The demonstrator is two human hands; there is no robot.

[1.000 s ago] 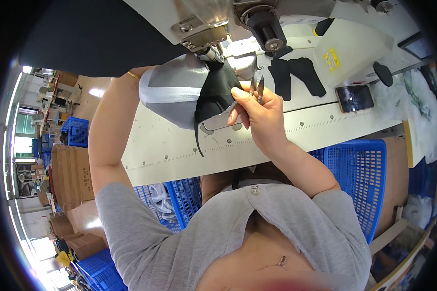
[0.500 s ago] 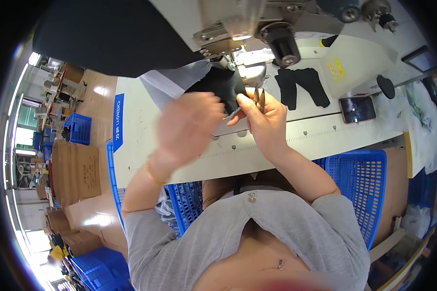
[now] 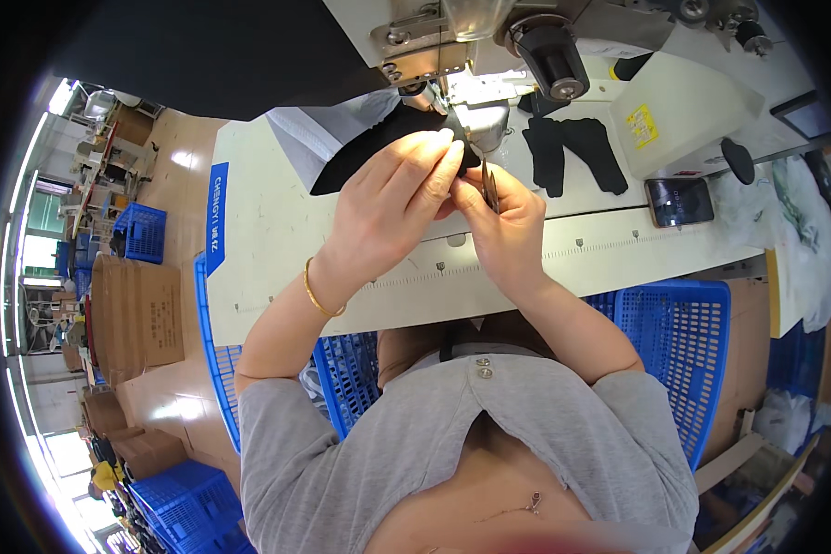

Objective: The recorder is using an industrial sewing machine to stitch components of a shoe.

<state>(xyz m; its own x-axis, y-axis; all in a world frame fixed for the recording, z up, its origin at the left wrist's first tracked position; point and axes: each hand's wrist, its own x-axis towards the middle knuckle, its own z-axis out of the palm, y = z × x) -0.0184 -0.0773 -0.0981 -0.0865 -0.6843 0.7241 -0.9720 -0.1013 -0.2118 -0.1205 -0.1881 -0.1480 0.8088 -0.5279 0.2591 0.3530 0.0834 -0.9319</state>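
Observation:
A piece of black fabric (image 3: 365, 148) lies under the sewing machine's needle area, its near edge running beneath my hands. My left hand (image 3: 388, 208) is closed, fingertips pinched together on the edge of this fabric just in front of the presser area. Close against it, my right hand (image 3: 508, 235) grips a small pair of dark metal thread snips (image 3: 489, 186), blades pointing up toward the machine. My right thumb and forefinger also meet near the fabric's edge. Exactly what sits between the fingertips is hidden.
The sewing machine head (image 3: 425, 60) overhangs my hands. To its right lie black fabric pieces (image 3: 572, 152) and a phone (image 3: 680, 203) on the white table (image 3: 286, 286). Blue baskets (image 3: 679, 346) stand below the table edge. A cardboard box (image 3: 138, 319) is on the floor at left.
My left hand has moved up and right, from a blurred sweep to a pinch on the fabric beside my right hand. My right hand keeps the snips in nearly the same place.

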